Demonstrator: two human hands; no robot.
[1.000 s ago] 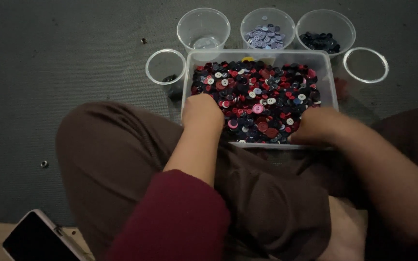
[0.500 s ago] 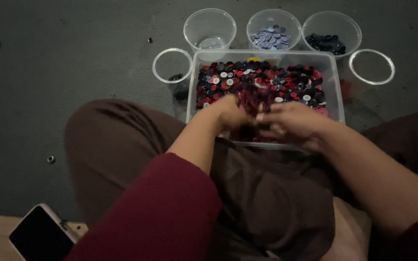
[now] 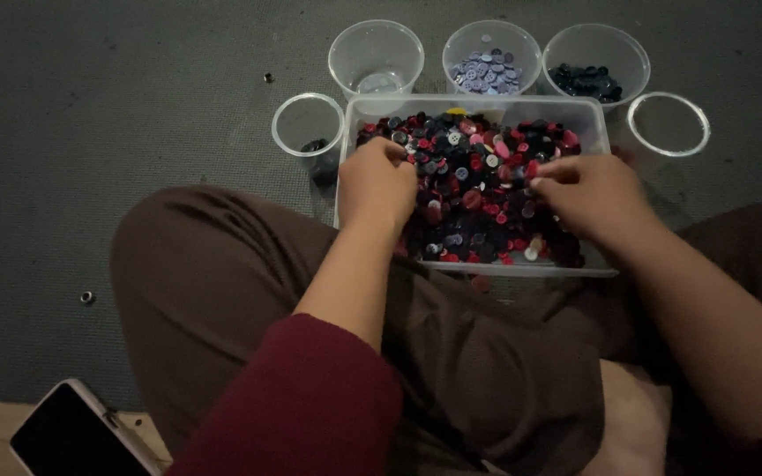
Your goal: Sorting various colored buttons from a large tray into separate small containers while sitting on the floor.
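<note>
Both my hands work the clear tub [image 3: 593, 115] of mixed buttons [image 3: 478, 189] before my knees: left hand [image 3: 379, 181] curled, fingers buried; right hand [image 3: 594, 196], fingertips pinched together, content hidden. Best lift one button cleanly, others undisturbed.

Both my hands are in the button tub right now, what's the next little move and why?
Probably pinch one button with the right hand and lift it toward a matching cup: the tub holds mixed red, dark and pale buttons, while the middle cup holds only pale bluish ones.
</note>
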